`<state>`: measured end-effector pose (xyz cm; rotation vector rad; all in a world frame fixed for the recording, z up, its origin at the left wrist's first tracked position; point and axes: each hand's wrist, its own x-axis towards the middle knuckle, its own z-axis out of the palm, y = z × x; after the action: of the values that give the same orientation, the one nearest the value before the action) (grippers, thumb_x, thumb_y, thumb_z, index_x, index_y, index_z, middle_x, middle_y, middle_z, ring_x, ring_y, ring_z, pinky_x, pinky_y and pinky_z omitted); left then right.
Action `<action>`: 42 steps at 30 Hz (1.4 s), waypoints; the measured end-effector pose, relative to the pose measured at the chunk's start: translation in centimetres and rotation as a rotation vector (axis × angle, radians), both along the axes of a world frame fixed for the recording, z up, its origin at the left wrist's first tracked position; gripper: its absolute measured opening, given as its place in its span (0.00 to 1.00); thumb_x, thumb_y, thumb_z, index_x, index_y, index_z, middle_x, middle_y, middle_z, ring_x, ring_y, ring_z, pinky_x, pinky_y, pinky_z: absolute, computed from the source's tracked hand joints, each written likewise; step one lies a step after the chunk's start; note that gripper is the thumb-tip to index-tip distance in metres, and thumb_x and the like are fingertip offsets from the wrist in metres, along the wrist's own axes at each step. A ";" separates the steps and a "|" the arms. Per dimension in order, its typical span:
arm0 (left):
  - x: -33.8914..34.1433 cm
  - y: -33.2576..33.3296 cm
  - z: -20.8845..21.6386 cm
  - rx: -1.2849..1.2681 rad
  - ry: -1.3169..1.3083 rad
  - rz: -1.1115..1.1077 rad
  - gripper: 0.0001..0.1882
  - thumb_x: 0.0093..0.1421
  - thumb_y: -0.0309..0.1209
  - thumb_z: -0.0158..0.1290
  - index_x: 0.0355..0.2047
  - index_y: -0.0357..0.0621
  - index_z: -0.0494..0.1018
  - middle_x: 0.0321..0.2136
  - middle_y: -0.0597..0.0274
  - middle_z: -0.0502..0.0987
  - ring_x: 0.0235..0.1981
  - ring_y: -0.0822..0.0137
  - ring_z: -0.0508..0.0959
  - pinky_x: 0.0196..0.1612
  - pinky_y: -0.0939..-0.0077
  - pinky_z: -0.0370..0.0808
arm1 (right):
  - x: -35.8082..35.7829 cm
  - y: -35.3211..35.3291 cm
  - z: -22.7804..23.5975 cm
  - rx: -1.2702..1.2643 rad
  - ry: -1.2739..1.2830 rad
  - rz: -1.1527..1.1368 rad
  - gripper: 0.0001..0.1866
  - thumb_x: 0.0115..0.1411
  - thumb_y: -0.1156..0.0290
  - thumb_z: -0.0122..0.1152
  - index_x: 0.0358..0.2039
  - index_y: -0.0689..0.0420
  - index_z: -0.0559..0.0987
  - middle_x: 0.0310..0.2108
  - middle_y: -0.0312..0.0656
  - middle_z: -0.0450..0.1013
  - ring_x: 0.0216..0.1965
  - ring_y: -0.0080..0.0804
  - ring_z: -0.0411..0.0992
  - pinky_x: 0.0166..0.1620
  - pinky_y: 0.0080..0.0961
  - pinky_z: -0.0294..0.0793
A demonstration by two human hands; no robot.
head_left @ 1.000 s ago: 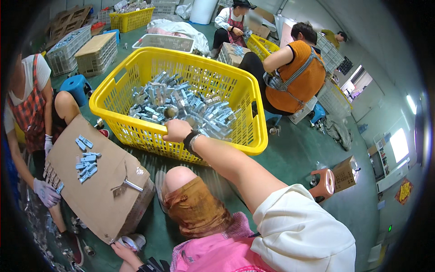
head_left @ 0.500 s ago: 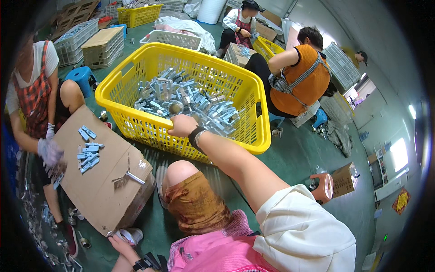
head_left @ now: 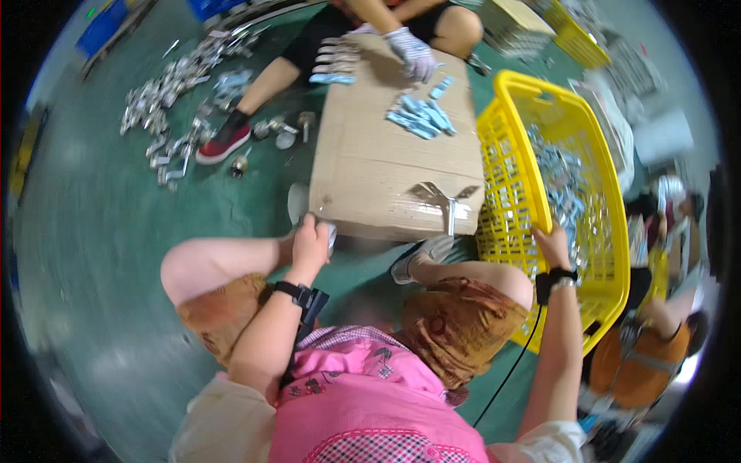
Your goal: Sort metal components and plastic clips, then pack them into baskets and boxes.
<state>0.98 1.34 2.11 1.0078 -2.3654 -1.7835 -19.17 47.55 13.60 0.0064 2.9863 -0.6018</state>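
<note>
The left hand (head_left: 310, 245) sits near the picture's centre, fingers curled shut around a small pale metal part (head_left: 328, 231) just at the near left corner of the cardboard box (head_left: 390, 174). The right hand (head_left: 553, 245), at 3 o'clock from it, is clamped over the near rim of the yellow basket (head_left: 515, 166); each wrist wears 1 dark band.

Count: 1 box, lying flat at 12 o'clock from the left hand, with 1 metal bracket (head_left: 451, 216) at its near edge and 2 loose clusters of bluish-silver parts (head_left: 421, 116) on its far end, too blurred to count singly. 1 basket stands touching the box's right side, at 2 o'clock, holding a heap of the same silver pieces (head_left: 562, 185), far too many to number. 1 gloved hand (head_left: 411, 52) of a co-worker rests on the box's far end at 12 o'clock; that person's 1 red shoe (head_left: 224, 140) is at 11 o'clock. A scatter of metal pieces (head_left: 181, 92) lies on the floor beyond it, at 10 to 11 o'clock, uncountable.

The floor (head_left: 116, 231) is smooth green concrete, glossy in places. At 4 o'clock, beyond the basket, another person in an orange top (head_left: 644, 370) sits low. Further crates show dimly at 1 o'clock, blurred.
</note>
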 end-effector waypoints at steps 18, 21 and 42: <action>1.0 -0.4 0.6 -0.050 -0.002 0.017 0.18 0.61 0.36 0.37 0.43 0.32 0.62 0.18 0.46 0.73 0.09 0.59 0.72 0.15 0.64 0.70 | -0.1 0.2 -1.8 -0.079 0.045 0.060 0.16 0.50 0.66 0.62 0.35 0.64 0.77 0.24 0.46 0.75 0.25 0.33 0.73 0.31 0.29 0.71; 0.9 -0.4 0.8 -0.040 0.012 0.025 0.18 0.61 0.36 0.37 0.43 0.32 0.62 0.18 0.46 0.73 0.09 0.60 0.72 0.15 0.64 0.70 | -0.1 0.0 -1.7 -0.062 0.043 0.054 0.16 0.50 0.66 0.62 0.35 0.64 0.77 0.24 0.47 0.75 0.25 0.34 0.73 0.31 0.30 0.71; 0.8 -0.5 0.4 -0.071 -0.061 -0.002 0.19 0.61 0.39 0.35 0.44 0.39 0.63 0.15 0.53 0.74 0.10 0.62 0.73 0.23 0.62 0.71 | 0.0 -0.4 -1.4 -0.005 0.058 0.046 0.16 0.49 0.65 0.63 0.35 0.63 0.77 0.26 0.49 0.76 0.28 0.40 0.75 0.33 0.32 0.72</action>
<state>1.82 0.84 2.56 1.0663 -2.4472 -1.6793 -19.16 47.13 12.17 -0.0811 3.0311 -0.6148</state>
